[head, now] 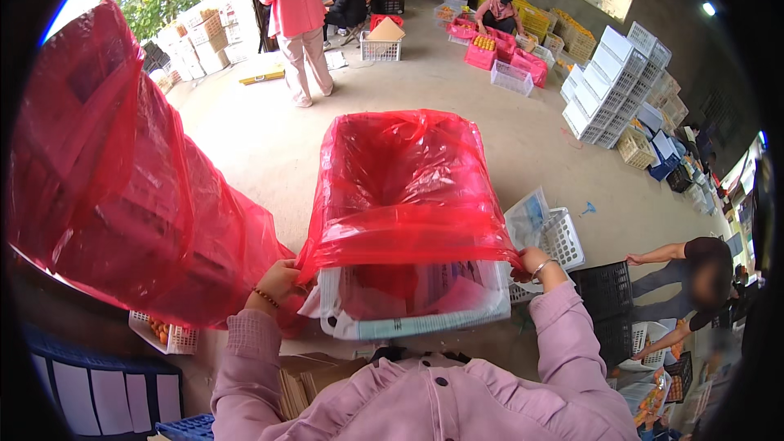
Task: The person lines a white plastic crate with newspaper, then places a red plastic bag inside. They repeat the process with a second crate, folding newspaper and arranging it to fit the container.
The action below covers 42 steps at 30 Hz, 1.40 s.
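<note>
A translucent red plastic bag (398, 220) covers most of a white plastic crate (329, 294) in front of me. Its near edge is stretched across the crate, and the crate's near end remains exposed below it. At the left corner my left hand (278, 285) grips the bag's edge. My right hand (534, 263) pinches the same edge at the right corner. Printed paper (429, 323) lines the crate and folds over its near rim. To the left rises a tall stack of crates wrapped in red plastic (135, 208).
A white basket (562, 239) stands beyond my right hand. A person carries black crates (603, 291) at the right. White crates (612, 86) are stacked at the far right. Another person (297, 12) stands ahead. Orange fruit fills a white crate (165, 334) at lower left.
</note>
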{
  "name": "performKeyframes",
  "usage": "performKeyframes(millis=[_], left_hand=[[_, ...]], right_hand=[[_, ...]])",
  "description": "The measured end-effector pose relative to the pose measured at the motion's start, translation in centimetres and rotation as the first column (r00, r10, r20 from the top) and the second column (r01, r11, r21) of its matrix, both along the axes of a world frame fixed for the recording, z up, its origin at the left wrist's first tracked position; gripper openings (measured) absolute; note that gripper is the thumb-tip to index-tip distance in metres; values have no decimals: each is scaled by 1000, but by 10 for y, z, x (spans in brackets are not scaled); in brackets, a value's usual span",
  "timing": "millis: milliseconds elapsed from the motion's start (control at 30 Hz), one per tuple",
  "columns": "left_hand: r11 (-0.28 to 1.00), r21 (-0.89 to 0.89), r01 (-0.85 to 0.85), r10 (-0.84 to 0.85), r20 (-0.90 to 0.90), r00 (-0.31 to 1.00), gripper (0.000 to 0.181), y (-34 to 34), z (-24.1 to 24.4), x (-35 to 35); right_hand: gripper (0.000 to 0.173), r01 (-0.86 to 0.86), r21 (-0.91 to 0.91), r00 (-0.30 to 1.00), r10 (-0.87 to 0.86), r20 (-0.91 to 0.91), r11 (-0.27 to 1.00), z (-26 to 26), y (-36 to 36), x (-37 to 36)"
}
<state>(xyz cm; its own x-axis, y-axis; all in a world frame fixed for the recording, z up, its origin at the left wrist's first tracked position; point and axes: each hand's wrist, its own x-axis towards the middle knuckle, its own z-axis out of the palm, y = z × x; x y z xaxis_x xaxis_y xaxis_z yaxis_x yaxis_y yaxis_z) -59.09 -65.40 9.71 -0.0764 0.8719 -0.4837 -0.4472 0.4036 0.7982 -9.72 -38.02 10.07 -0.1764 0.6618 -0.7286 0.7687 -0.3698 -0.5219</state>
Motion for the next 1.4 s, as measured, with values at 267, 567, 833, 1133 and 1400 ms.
performKeyframes(millis=[267, 567, 833, 1133, 1400], left_hand=[[621, 159, -767, 568, 583, 581, 24, -47, 27, 72], [747, 147, -648, 472, 570, 673, 27, -100, 58, 123], [804, -137, -578, 560, 501, 660, 24, -102, -60, 151], [649, -263, -714, 759, 145, 635, 21, -52, -156, 91], [976, -36, -217, 147, -627, 765, 24, 25, -191, -37]], right_hand=[[25, 491, -501, -62, -545, -836, 713, 30, -61, -14], [29, 26, -356, 1, -356, -934, 934, 70, -127, -7], [22, 372, -548, 280, -653, -704, 749, -57, -93, 14], [36, 332, 72, 794, -238, -560, 940, -187, -69, -6], [45, 11, 548, 998, -44, 48, 837, -190, 28, 49]])
